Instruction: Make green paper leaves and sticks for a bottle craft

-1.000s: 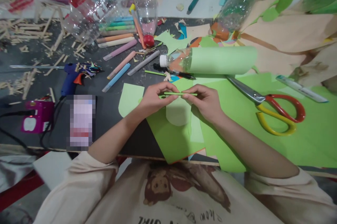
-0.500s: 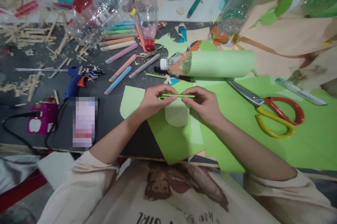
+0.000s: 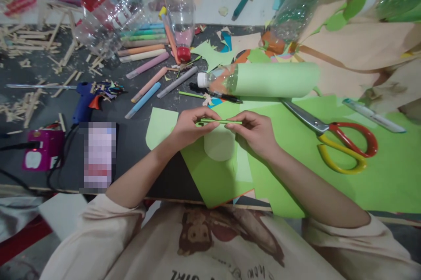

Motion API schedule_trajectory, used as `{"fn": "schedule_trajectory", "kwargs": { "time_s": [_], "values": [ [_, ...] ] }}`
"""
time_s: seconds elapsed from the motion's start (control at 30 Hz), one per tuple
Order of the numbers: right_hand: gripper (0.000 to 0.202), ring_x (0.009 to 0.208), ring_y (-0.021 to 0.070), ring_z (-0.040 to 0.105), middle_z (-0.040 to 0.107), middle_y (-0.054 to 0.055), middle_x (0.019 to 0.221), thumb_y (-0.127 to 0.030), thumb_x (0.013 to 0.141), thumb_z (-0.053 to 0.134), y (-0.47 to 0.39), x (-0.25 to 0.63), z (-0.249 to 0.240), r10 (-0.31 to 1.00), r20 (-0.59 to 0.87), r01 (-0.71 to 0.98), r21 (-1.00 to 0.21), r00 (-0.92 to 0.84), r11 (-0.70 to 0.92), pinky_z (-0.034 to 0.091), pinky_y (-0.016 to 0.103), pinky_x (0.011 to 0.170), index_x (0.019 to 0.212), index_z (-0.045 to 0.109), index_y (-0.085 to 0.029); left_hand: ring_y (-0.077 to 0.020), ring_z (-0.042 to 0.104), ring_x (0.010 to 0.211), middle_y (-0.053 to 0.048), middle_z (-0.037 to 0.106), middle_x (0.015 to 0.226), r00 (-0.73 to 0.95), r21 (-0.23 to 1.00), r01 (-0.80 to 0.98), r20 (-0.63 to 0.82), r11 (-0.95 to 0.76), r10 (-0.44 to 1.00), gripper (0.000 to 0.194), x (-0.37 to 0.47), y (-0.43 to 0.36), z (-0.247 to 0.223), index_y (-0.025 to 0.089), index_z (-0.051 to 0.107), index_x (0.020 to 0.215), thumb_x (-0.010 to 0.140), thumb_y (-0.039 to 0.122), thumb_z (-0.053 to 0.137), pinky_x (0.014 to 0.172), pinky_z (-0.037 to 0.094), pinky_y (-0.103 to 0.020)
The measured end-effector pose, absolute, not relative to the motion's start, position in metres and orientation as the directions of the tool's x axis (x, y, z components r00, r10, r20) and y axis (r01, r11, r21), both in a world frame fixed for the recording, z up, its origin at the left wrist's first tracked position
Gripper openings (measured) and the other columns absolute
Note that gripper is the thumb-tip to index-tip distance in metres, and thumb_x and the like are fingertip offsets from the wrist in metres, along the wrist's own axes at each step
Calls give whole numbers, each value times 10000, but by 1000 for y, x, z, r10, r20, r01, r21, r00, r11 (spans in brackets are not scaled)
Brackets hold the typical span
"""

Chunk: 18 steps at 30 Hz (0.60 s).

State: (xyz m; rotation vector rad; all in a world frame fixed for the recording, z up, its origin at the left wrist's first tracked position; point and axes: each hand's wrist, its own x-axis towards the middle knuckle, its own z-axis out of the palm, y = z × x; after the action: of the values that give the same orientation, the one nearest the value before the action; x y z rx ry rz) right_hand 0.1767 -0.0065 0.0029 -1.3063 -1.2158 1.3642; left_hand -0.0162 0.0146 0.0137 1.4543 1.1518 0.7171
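Note:
Between my two hands lies a thin rolled green paper stick (image 3: 222, 121), held level. My left hand (image 3: 194, 127) pinches its left part between thumb and fingers. The right part is pinched by my right hand (image 3: 255, 130). Just under the fingers is a pale green rounded paper piece (image 3: 219, 147), on top of a brighter green sheet (image 3: 210, 179). Another pale green piece (image 3: 161, 124) is left of my left hand. Beyond my hands a bottle wrapped in pale green paper (image 3: 278, 80) lies on its side, with a black pen (image 3: 226, 96) beside its cap end.
Scissors with red and yellow handles (image 3: 329, 133) lie at the right on large green paper (image 3: 388, 174). A blue glue gun (image 3: 83, 102), a purple box (image 3: 42, 150) and a phone (image 3: 99, 155) are at the left. Clear bottles (image 3: 180, 8) and coloured markers (image 3: 143, 100) are farther back.
Objects on the left have shifted slightly leftward in view. Both hands keep nearly the same pinch on the green stick.

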Motion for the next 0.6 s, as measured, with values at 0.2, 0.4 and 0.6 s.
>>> {"fn": "schedule_trajectory", "kwargs": {
  "time_s": [0.2, 0.4, 0.6],
  "values": [
    [342, 512, 117, 557, 679, -14, 583, -516, 620, 850, -5, 178, 3, 984, -149, 24, -989, -100, -148, 452, 261, 490, 637, 702, -208, -196, 685, 837, -56, 755, 861, 329, 966, 246, -159, 78, 931, 378, -15, 14, 14, 185, 719, 791, 729, 555, 759, 745, 515, -274],
    [324, 544, 126, 589, 708, -4, 644, -526, 646, 837, -5, 178, 3, 990, -101, 16, -995, -99, -100, 491, 281, 523, 686, 727, -224, -195, 691, 826, -65, 757, 914, 320, 968, 182, -225, 174, 920, 491, -15, 14, 16, 180, 738, 920, 643, 576, 823, 648, 503, -242],
    [263, 605, 144, 643, 736, 4, 700, -487, 654, 850, -4, 178, 4, 996, -58, -30, -998, -62, -60, 538, 295, 562, 711, 756, -248, -146, 628, 664, -41, 726, 759, 268, 979, 120, -195, 168, 943, 466, -14, 15, 15, 170, 733, 765, 632, 609, 815, 602, 485, -250]
  ]
}}
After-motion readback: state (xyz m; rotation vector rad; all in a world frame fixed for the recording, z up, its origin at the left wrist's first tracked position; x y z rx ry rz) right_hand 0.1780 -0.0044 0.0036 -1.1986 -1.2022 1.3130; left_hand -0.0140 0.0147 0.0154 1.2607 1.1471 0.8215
